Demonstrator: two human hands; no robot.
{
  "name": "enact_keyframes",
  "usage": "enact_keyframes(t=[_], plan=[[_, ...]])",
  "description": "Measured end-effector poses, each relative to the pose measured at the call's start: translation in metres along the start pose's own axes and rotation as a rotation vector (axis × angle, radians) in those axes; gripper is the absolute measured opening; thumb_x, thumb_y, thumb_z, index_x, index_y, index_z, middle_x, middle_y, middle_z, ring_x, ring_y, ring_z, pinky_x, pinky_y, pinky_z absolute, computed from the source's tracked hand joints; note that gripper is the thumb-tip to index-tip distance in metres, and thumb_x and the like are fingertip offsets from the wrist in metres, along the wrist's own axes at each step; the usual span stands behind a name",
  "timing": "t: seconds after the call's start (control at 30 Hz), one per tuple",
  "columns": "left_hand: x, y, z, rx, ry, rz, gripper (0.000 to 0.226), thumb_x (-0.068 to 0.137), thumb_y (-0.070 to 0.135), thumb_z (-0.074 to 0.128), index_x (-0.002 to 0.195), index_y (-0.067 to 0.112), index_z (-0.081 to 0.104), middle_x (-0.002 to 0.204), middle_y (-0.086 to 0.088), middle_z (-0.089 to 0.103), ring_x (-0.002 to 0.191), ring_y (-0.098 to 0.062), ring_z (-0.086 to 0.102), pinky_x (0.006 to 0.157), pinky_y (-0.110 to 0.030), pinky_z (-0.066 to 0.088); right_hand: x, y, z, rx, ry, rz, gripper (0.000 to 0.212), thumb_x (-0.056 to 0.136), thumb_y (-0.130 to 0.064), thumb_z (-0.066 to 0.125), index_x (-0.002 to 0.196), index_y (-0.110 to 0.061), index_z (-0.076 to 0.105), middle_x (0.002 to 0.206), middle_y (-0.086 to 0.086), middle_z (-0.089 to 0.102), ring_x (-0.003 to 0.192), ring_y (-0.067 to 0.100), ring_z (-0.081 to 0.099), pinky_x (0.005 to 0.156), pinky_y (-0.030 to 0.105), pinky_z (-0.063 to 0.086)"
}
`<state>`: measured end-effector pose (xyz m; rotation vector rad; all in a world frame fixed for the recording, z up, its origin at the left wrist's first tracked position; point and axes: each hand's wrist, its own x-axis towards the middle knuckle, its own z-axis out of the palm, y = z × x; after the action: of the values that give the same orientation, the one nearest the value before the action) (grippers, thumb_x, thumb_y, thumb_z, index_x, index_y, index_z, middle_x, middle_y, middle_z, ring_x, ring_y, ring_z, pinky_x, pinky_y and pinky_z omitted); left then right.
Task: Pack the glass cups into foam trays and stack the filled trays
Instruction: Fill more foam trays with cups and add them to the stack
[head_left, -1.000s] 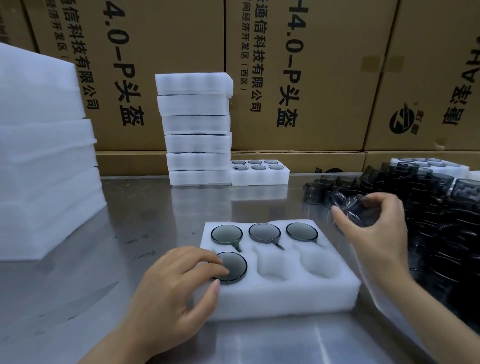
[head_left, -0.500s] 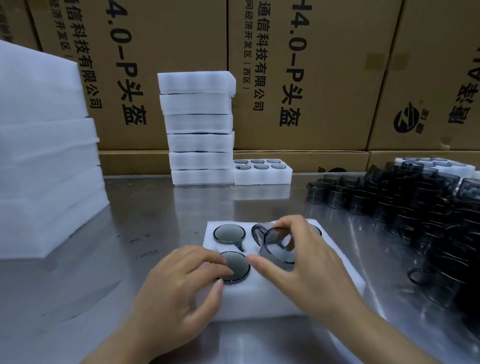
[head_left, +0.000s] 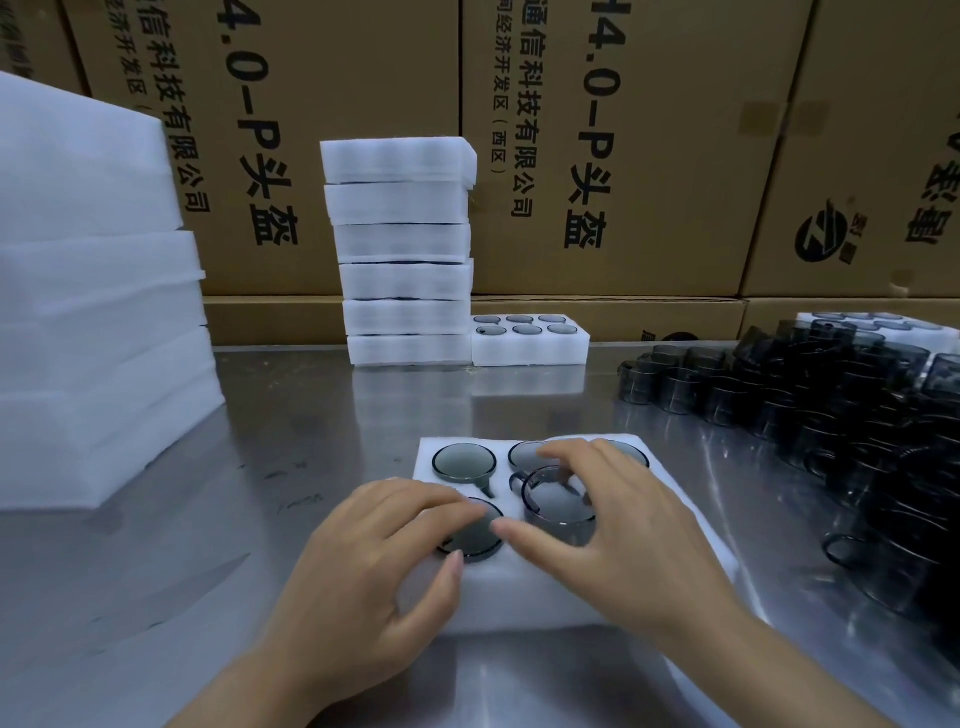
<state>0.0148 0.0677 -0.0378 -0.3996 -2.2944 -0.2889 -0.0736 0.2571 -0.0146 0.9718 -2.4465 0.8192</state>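
Observation:
A white foam tray (head_left: 519, 597) lies on the steel table in front of me, with smoky grey glass cups seated upside down in its back row, the back-left cup (head_left: 464, 462) in plain view. My left hand (head_left: 374, 566) rests with curled fingers on the front-left cup (head_left: 475, 540). My right hand (head_left: 618, 535) grips another glass cup (head_left: 558, 506) by its sides, and the cup sits partway into the front-middle pocket. The tray's right pockets are hidden under my right hand.
Many loose glass cups (head_left: 810, 405) crowd the table's right side. A stack of filled foam trays (head_left: 402, 249) stands at the back, with one filled tray (head_left: 530, 340) beside it. Thick foam sheets (head_left: 93, 312) are piled at the left. Cardboard boxes (head_left: 597, 130) line the back.
My right hand picked a cup from the pile at the right, carried it left over the tray and lowered it into the front-middle pocket. My left hand stayed on the front-left cup.

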Motion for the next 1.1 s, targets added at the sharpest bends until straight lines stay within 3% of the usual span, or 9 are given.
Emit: enact_keyframes(t=[0.1, 0.3, 0.4, 0.53, 0.73, 0.8, 0.93, 1.03, 1.1], plan=[[0.001, 0.005, 0.001, -0.008, -0.027, 0.009, 0.037, 0.088, 0.031, 0.046, 0.118, 0.020, 0.065, 0.121, 0.011, 0.061, 0.110, -0.010, 0.058, 0.093, -0.035, 0.044, 0.001, 0.003, -0.009, 0.104, 0.071, -0.011, 0.058, 0.072, -0.074, 0.032, 0.116, -0.042, 0.052, 0.106, -0.034, 0.052, 0.103, -0.008, 0.045, 0.084, 0.006, 0.033], [0.002, 0.019, 0.010, 0.103, -0.170, 0.092, 0.054, 0.088, 0.042, 0.043, 0.138, 0.020, 0.049, 0.145, 0.012, 0.042, 0.133, -0.009, 0.041, 0.107, -0.037, 0.030, -0.014, 0.015, -0.016, 0.028, 0.121, -0.184, 0.050, 0.091, -0.041, 0.031, 0.127, -0.021, 0.060, 0.125, -0.014, 0.061, 0.118, 0.005, 0.054, 0.099, 0.028, 0.037], [0.003, 0.020, 0.011, 0.102, -0.182, 0.099, 0.052, 0.087, 0.042, 0.044, 0.134, 0.021, 0.054, 0.141, 0.013, 0.047, 0.132, -0.011, 0.044, 0.107, -0.037, 0.029, -0.025, 0.016, -0.008, -0.131, 0.020, -0.220, 0.049, 0.091, -0.039, 0.031, 0.123, -0.022, 0.064, 0.127, -0.010, 0.061, 0.119, 0.009, 0.056, 0.103, 0.028, 0.040], [0.005, 0.024, 0.012, 0.063, -0.169, 0.069, 0.046, 0.083, 0.040, 0.047, 0.121, 0.023, 0.064, 0.129, 0.014, 0.058, 0.124, -0.010, 0.052, 0.104, -0.035, 0.032, -0.029, 0.017, -0.002, -0.217, -0.014, -0.237, 0.046, 0.090, -0.037, 0.034, 0.117, -0.021, 0.068, 0.124, -0.005, 0.063, 0.112, 0.011, 0.062, 0.092, 0.036, 0.050], [0.002, 0.024, 0.012, 0.069, -0.181, 0.075, 0.046, 0.083, 0.037, 0.047, 0.124, 0.021, 0.062, 0.134, 0.013, 0.054, 0.120, -0.009, 0.054, 0.105, -0.034, 0.032, -0.025, 0.020, -0.003, -0.129, 0.014, -0.223, 0.050, 0.093, -0.040, 0.028, 0.121, -0.022, 0.065, 0.125, -0.010, 0.062, 0.118, 0.009, 0.056, 0.101, 0.024, 0.039], [0.001, 0.022, 0.013, 0.049, -0.159, 0.065, 0.046, 0.084, 0.036, 0.048, 0.125, 0.021, 0.061, 0.134, 0.013, 0.053, 0.121, -0.008, 0.052, 0.105, -0.035, 0.032, -0.021, 0.026, -0.008, 0.028, 0.130, -0.152, 0.048, 0.093, -0.040, 0.030, 0.117, -0.023, 0.067, 0.116, -0.012, 0.067, 0.113, 0.005, 0.056, 0.095, 0.020, 0.039], [-0.001, 0.018, 0.015, -0.003, -0.095, 0.009, 0.041, 0.084, 0.034, 0.050, 0.121, 0.021, 0.063, 0.125, 0.011, 0.057, 0.115, -0.006, 0.053, 0.102, -0.039, 0.036, -0.008, 0.054, -0.022, 0.323, 0.261, 0.268, 0.035, 0.099, -0.034, 0.036, 0.118, -0.028, 0.065, 0.115, -0.015, 0.064, 0.114, 0.005, 0.052, 0.092, 0.021, 0.036], [-0.002, 0.016, 0.015, -0.023, -0.075, -0.020, 0.038, 0.084, 0.036, 0.053, 0.117, 0.021, 0.065, 0.117, 0.011, 0.058, 0.109, -0.007, 0.055, 0.097, -0.038, 0.040, -0.006, 0.075, -0.031, -0.028, 0.147, 0.450, 0.036, 0.098, -0.025, 0.039, 0.130, -0.022, 0.054, 0.133, -0.005, 0.055, 0.128, 0.015, 0.039, 0.106, 0.034, 0.027], [-0.003, 0.016, 0.015, -0.020, -0.065, -0.009, 0.037, 0.084, 0.035, 0.053, 0.115, 0.019, 0.066, 0.114, 0.009, 0.059, 0.107, -0.008, 0.054, 0.094, -0.035, 0.041, -0.007, 0.080, -0.033, -0.245, 0.088, 0.481, 0.036, 0.097, -0.025, 0.038, 0.129, -0.023, 0.052, 0.135, -0.007, 0.049, 0.130, 0.015, 0.031, 0.113, 0.046, 0.014]])
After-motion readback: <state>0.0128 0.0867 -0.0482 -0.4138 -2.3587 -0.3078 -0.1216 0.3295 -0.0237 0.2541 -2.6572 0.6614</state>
